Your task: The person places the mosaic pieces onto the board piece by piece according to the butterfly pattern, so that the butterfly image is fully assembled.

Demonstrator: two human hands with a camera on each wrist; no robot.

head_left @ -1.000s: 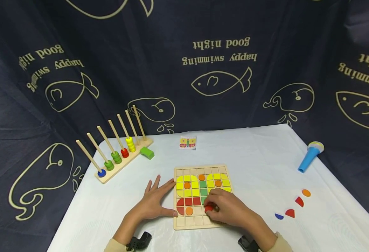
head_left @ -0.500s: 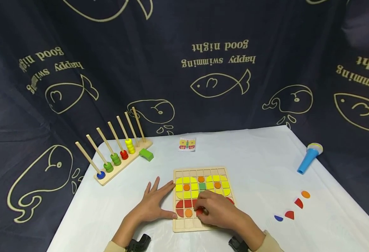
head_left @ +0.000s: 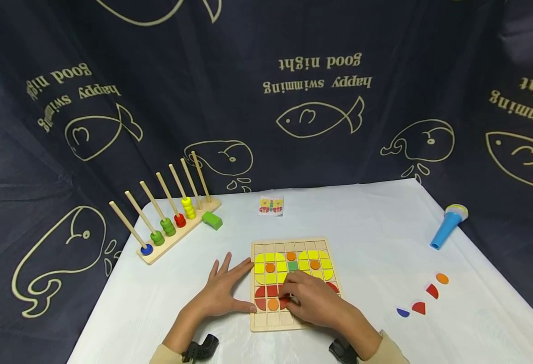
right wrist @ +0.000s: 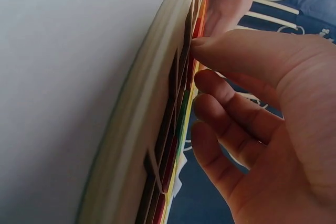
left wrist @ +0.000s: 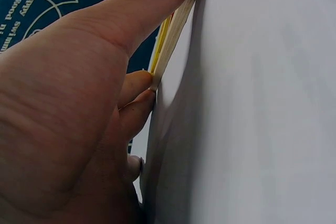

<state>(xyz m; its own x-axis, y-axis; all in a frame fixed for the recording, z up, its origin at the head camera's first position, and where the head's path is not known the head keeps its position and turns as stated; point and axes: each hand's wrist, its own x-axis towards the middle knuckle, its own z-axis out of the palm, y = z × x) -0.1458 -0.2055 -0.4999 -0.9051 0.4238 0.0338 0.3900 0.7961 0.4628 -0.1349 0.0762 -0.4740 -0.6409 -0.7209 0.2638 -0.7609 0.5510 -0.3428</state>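
Observation:
A wooden grid board point(head_left: 260, 319) lies on the white table, with yellow, red, green and orange flat pieces forming a pattern in its cells. My left hand point(head_left: 218, 296) is spread along the board's left side, its thumb on the lower-left edge and a fingertip at the upper edge. Over the lower middle of the board, my right hand point(head_left: 316, 301) has its thumb and curled fingers on a red quarter-circle piece point(head_left: 284, 303), right beside an orange disc point(head_left: 273, 304). The right wrist view shows the thumb tip low against the board's face. My right hand hides several cells.
Loose pieces lie at right: an orange disc point(head_left: 442, 278), two red quarter-circles point(head_left: 418, 308) and a blue half-circle point(head_left: 403, 313). A blue toy microphone point(head_left: 448, 226) is farther back. A butterfly pattern card point(head_left: 271, 206), a green block point(head_left: 212, 220) and a peg stand with rings point(head_left: 175, 235) stand behind.
My right hand has moved left across the board with the red quarter-circle, which now sits lower and flatter beside the orange disc. My left hand stays in place.

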